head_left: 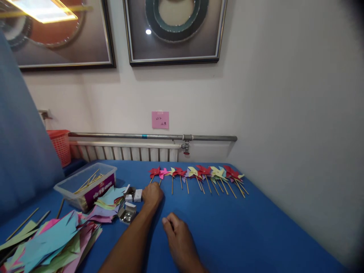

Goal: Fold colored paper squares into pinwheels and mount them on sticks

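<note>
Head view of a blue table (227,235) set against a white wall. The left hand (152,195) is extended forward and closed into a fist at the lower end of the stick of the leftmost red pinwheel (154,171); whether the stick is grasped cannot be told. The right hand (176,232) is rested on the table nearer the body, with fingers curled under and nothing seen in it. The red pinwheel is laid at the left end of a row of pinwheels (199,174) along the far edge. Just left of the left hand, small white boxes (138,195) and an open box of metal pieces (127,214) are seen. Further left are placed a clear tub of sticks (85,185) and a pile of coloured paper (57,240). 2 framed pictures (173,34) are hung above a pink note (160,120).
</note>
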A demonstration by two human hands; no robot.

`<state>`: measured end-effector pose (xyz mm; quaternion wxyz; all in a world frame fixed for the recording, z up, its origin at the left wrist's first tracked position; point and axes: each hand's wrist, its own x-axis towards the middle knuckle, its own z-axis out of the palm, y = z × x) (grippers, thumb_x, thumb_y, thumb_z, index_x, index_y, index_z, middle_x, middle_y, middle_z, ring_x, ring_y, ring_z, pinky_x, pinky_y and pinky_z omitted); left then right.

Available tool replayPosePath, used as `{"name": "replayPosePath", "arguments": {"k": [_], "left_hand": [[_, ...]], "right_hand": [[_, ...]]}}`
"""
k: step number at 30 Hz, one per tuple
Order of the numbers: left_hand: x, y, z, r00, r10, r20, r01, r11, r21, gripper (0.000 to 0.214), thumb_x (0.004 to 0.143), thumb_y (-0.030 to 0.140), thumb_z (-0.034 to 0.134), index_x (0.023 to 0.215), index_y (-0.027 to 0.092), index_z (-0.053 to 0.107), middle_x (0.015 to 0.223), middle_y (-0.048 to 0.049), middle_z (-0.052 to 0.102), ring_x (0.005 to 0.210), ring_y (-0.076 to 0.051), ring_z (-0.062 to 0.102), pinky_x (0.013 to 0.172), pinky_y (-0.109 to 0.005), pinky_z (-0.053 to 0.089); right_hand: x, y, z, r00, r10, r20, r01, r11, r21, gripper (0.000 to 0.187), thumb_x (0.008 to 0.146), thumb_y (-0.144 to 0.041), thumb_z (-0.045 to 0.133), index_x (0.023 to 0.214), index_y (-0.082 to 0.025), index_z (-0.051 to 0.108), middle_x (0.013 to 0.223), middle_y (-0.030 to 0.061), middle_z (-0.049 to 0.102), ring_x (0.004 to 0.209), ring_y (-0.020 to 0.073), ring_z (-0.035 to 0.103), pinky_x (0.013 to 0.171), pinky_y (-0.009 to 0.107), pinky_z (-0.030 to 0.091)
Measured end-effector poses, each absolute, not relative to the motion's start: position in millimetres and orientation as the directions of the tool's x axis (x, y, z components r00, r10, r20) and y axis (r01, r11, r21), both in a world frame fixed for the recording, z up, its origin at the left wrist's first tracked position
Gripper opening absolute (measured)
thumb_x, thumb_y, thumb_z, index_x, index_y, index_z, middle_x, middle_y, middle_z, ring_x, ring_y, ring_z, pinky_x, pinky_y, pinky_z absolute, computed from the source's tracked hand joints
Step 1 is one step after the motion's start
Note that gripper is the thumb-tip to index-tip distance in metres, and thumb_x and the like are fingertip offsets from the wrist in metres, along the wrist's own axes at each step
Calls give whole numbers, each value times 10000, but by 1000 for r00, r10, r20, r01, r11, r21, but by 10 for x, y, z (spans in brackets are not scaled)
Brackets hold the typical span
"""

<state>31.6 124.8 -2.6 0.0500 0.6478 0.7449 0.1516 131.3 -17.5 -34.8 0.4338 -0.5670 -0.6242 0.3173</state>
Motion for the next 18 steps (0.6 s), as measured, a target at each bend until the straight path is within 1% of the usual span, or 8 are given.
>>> {"name": "replayPosePath", "arguments": {"k": [4,13,18], "left_hand": [[322,1257,-26,-148,981,126,953,107,283,339,954,265,464,1070,139,757,1134,-217,737,1041,-323,715,884,-405,538],[394,1203,2,-116,985,126,959,78,273,342,964,261,458,1078,131,753,1116,-200,744,1053,-301,708,885,-368,523],[414,1187,28,-145,984,99,949,110,295,331,962,301,480,1081,157,753,1150,-181,738,1075,-299,698,877,-357,508]], "right_hand": [[1317,-173,-350,25,984,174,438,146,-887,344,967,-436,425,692,-230,437,579,-70,406,556,117,377,547,255,240],[1307,-205,-325,24,986,166,448,138,-883,348,969,-437,429,692,-227,450,582,-61,435,560,120,404,548,261,235],[1308,-203,-333,23,986,166,455,137,-880,345,971,-431,426,693,-229,442,583,-62,444,560,119,408,557,259,252]]}}
